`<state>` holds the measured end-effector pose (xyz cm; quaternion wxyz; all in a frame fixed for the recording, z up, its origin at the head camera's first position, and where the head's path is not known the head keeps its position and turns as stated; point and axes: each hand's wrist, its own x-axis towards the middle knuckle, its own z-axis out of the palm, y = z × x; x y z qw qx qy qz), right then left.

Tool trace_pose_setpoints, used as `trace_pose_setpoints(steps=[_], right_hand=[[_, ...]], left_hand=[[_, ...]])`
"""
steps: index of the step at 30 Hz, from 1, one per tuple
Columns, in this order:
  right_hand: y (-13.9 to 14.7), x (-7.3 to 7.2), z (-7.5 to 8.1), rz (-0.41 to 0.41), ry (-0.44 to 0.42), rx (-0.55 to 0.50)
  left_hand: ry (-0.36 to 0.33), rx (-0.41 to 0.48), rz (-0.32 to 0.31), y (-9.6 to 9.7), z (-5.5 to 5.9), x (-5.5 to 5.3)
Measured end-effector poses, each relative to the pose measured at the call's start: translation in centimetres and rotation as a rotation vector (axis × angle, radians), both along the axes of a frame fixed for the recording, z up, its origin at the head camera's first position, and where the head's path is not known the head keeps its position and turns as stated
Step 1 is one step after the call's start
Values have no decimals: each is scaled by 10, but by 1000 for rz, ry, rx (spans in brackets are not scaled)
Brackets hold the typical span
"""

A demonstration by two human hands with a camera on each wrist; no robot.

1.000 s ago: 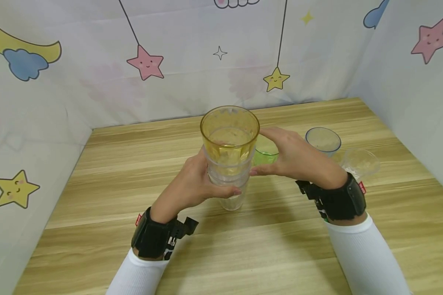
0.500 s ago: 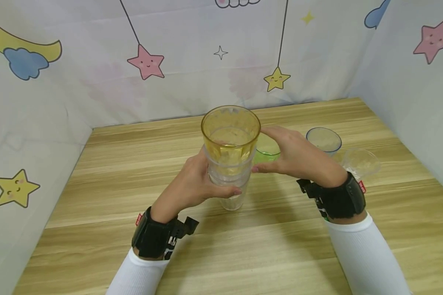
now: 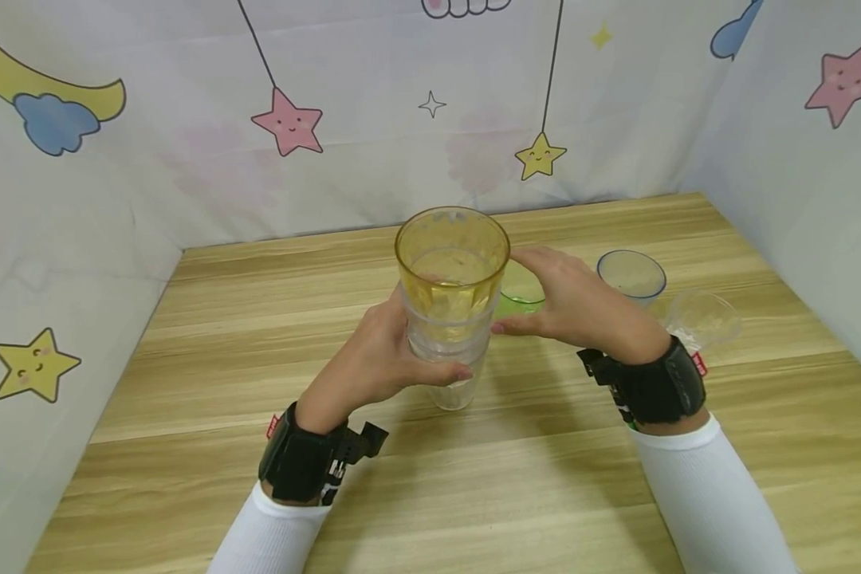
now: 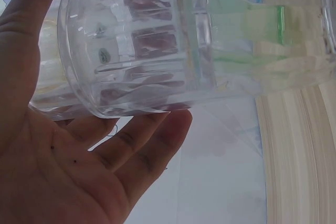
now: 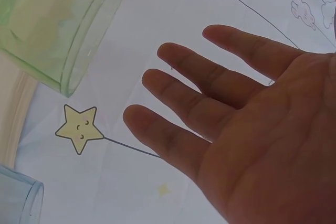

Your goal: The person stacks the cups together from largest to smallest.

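Since stack (image 3: 450, 323) looks tall, left hand (image 3: 376, 355) wraps clear cups (image 3: 446, 348) below yellow cup (image 3: 450, 227), probably for steadiness, over mid tabletop (image 3: 488, 494). Right hand (image 3: 567, 299) just right, relaxed, gripping nothing, maybe guarding against tipping. Green cup (image 3: 521, 308), blue cup (image 3: 631, 275) farther right, likely parked clear.

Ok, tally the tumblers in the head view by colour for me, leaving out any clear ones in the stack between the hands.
Yellow tumbler: 1
Green tumbler: 1
Blue tumbler: 1
Clear tumbler: 1
Total: 4
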<state>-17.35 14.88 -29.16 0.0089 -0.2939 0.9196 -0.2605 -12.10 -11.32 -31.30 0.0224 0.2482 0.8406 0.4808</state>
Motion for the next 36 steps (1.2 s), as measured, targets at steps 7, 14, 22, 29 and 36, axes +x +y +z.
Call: trace_pose_setpoints(steps=[7,14,22,29,36], right_hand=[[1,-3,-3,-50,-55,63],[2,-5,-7,-98,-88,108],[3,-12,-17,-129,-139,139],[6,-15,-22,-113,-175,135],[8,-16,-24,-111,-166,153]], left_hand=[[0,0,2,1,0,0],[9,-10,3,1,0,0],[16,-13,4,1,-1,0],[8,-13,7,1,0,1],[12,-14,9,1,-1,0]])
